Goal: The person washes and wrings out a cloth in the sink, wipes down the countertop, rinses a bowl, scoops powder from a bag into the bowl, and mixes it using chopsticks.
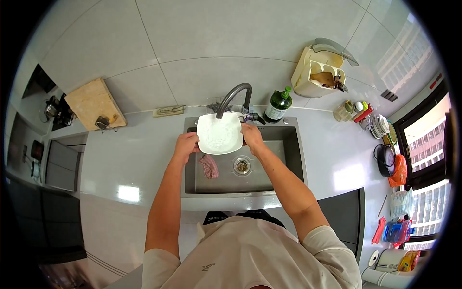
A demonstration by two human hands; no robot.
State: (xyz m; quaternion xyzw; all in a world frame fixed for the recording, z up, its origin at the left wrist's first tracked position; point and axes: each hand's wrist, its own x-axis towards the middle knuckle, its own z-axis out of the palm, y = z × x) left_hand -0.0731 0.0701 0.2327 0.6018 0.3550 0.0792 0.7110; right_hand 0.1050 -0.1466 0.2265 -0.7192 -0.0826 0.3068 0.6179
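Over the far left of the sink (284, 154), I hold a white plate (220, 136) beneath the faucet (225, 102), left hand (186, 145) and right hand (252, 137) gripping opposite edges; firm, even pressure should best prevent slipping.

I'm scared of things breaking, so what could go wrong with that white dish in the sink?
The white square dish looks wet and is held at its sides by the left hand and right hand, so it might slip and chip on the sink below. Its far edge is right by the faucet, so it could bump that. The pink cloth might slide over the nearby drain.
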